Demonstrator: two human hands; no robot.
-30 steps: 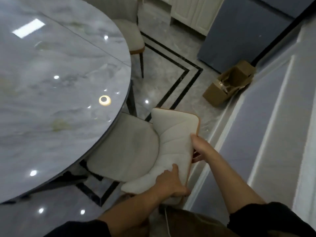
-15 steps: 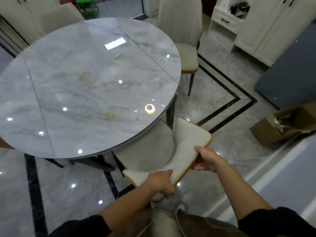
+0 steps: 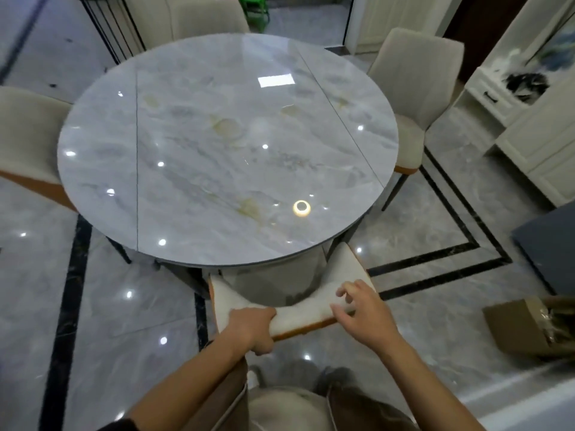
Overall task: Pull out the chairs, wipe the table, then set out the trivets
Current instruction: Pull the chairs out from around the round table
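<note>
A round grey marble table [image 3: 199,157] fills the middle of the view. At its near edge stands a cream chair [image 3: 298,315] with an orange-brown trim, its seat partly under the tabletop. My left hand [image 3: 252,328] grips the top of this chair's backrest. My right hand [image 3: 364,315] hovers over the backrest's right end with the fingers spread, holding nothing. Three more cream chairs stand around the table: one on the right [image 3: 413,88], one at the far side [image 3: 202,20] and one on the left [image 3: 25,132]. No cloth or trivets are in view.
An open cardboard box [image 3: 525,328] lies on the floor at the right. A white cabinet [image 3: 535,129] stands at the far right, and a dark panel [image 3: 547,244] leans near it. A black rack [image 3: 109,29] stands behind the table. The tiled floor is glossy.
My view has swung from the chair's side to behind it, facing the table. The chair now stands square to the table. My right hand has let go of the backrest.
</note>
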